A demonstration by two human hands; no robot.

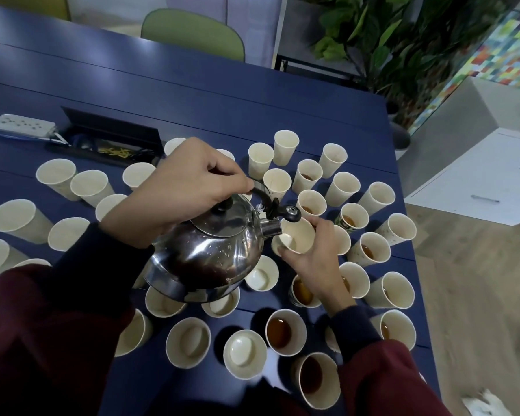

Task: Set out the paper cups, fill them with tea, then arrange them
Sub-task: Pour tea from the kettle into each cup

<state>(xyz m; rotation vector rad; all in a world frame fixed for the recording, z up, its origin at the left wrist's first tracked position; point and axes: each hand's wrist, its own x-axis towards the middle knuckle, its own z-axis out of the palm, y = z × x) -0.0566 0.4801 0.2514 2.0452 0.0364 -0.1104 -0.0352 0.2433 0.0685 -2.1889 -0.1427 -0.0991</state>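
Note:
My left hand (180, 187) grips the black handle of a shiny steel kettle (210, 256), which is tilted with its spout toward a paper cup (294, 235). My right hand (315, 259) holds that cup, lifted and tipped toward the spout; it looks empty inside. Several cream paper cups stand all over the dark blue table (222, 97). Cups to the right and front hold brown tea, such as one (282, 331) near the front. Cups on the left, like one (12, 219), are empty.
A white power strip (23, 125) and an open cable tray (108, 136) lie at the back left of the table. A green chair (192, 34) stands behind it. Plants (388, 40) and a white drawer cabinet (478, 181) are to the right, past the table's edge.

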